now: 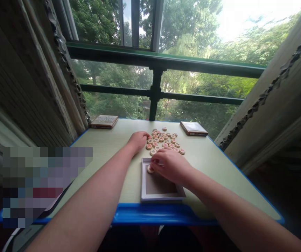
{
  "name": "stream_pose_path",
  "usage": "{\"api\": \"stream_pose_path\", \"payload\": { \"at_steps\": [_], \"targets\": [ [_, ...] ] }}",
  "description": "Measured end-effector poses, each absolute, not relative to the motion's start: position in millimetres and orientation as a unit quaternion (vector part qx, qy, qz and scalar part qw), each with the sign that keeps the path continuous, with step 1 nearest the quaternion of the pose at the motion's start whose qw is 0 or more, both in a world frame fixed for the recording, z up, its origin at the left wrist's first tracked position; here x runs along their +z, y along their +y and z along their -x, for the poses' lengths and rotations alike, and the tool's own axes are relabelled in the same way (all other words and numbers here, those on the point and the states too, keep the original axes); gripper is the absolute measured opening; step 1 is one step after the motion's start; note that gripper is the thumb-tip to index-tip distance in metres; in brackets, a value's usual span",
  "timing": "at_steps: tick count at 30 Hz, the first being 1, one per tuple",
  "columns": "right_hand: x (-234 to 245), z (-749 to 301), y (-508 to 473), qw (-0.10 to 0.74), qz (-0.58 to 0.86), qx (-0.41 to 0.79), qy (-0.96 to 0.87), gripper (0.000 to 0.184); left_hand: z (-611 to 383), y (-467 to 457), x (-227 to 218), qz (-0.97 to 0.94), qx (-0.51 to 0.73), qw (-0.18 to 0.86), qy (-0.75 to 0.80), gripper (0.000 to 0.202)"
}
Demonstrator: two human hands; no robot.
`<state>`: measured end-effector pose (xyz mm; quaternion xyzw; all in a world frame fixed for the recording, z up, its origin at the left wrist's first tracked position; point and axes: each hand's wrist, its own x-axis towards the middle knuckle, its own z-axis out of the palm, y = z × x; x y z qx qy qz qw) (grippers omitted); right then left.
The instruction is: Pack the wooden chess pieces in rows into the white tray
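Observation:
Several round wooden game discs [166, 140] lie in a loose cluster on the pale table top [108, 147]. My left hand [138, 140] rests curled at the cluster's left edge, its fingers touching the nearest discs. My right hand [169, 164] hovers over a shallow grey box [161, 189] near the table's front edge, with its fingers pinched on one disc [150, 169] at the box's upper left corner. The inside of the box is otherwise bare where it shows.
A flat wooden box [104, 121] lies at the table's far left corner and a box lid [194, 128] at the far right. The table has a blue rim [153, 213]. Behind it a dark railing [155, 87] fronts a window onto trees. Wooden shutters flank both sides.

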<state>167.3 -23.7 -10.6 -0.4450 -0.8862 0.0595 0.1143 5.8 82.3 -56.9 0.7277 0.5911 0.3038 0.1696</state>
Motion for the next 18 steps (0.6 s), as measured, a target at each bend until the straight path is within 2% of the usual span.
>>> {"api": "stream_pose_path", "payload": {
  "at_steps": [4, 18],
  "targets": [
    [-8.4, -171.1, -26.2, 0.110, 0.413, 0.071, -0.901, 0.021, -6.1, 83.2, -57.5, -0.725, 0.303, 0.169, 0.594, 0.037],
    [-10.4, -167.2, -24.3, 0.105, 0.388, 0.041, -0.915, 0.018, -5.8, 83.8, -59.7, -0.721, 0.310, 0.180, 0.594, 0.035]
  ]
}}
